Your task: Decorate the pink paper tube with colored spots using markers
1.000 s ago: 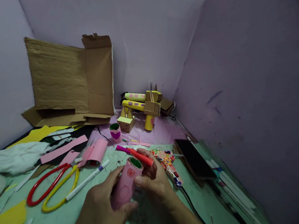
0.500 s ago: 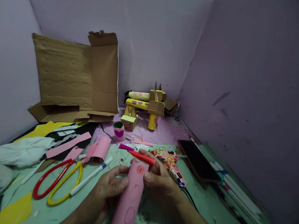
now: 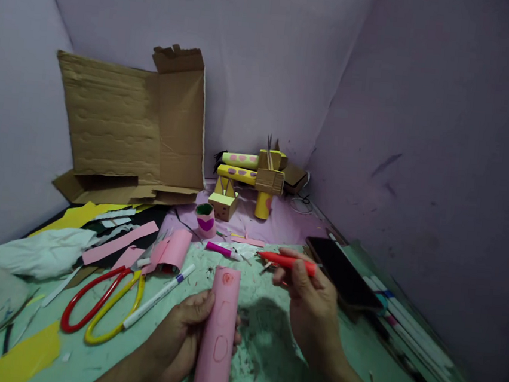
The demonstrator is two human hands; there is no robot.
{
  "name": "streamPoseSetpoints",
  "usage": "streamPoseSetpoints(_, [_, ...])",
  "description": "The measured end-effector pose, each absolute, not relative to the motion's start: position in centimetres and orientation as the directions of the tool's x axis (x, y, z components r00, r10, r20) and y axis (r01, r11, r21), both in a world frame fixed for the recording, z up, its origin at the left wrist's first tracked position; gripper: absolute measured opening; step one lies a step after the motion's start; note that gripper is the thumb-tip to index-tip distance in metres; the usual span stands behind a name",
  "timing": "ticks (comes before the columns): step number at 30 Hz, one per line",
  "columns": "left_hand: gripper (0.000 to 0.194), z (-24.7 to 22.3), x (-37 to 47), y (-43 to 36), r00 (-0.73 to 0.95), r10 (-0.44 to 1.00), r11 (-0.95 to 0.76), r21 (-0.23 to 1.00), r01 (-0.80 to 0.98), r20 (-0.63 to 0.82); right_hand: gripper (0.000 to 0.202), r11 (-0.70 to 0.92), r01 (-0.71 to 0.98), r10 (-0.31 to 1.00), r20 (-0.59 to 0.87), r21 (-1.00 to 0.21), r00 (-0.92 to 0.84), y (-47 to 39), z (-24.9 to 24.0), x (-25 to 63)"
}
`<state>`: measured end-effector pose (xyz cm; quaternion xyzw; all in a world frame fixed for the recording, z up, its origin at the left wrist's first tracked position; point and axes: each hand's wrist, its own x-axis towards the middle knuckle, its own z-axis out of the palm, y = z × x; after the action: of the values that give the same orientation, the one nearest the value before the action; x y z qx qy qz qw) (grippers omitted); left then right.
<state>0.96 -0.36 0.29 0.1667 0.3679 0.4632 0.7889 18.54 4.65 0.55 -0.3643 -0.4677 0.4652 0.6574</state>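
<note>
Left hand (image 3: 182, 328) wrapped around pink tube (image 3: 216, 343), which is held in front, over the table (image 3: 262, 342); outlines drawn down its side, uppermost filled reddish. Right hand (image 3: 312, 311) pinches red marker (image 3: 277, 258), tip leftward, apart from tube. Beyond tube's top: purple marker (image 3: 219, 249). Left: white marker (image 3: 158, 297) beside scissors (image 3: 121, 271). Right: phone (image 3: 341, 271). Farther back: pink cup (image 3: 207, 225), small box (image 3: 222, 209).

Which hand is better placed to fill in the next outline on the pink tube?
Probably the right hand: it already holds the red marker, pointing left. The left hand is occupied gripping the pink tube, whose lower two outlines look unfilled.
</note>
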Motion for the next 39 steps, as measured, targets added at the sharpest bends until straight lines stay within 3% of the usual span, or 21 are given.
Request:
streamPoseSetpoints(8, [0.033,-0.1,1.0,-0.2,0.309,0.851,0.521,0.617,-0.590,-0.424,0.010,0.495,-0.031,0.865,0.489,-0.868,0.117,2.9,0.4,18.2])
streamPoseSetpoints(18, [0.039,-0.4,1.1,-0.1,0.301,0.848,0.526,0.615,-0.587,-0.437,0.012,0.613,0.177,0.781,0.625,-0.770,0.015,3.2,-0.1,18.1])
streamPoseSetpoints(39, [0.036,-0.6,1.0,-0.2,0.306,0.855,0.516,0.623,-0.588,-0.419,0.012,0.649,0.281,0.746,0.665,-0.707,-0.050,3.2,0.4,18.2])
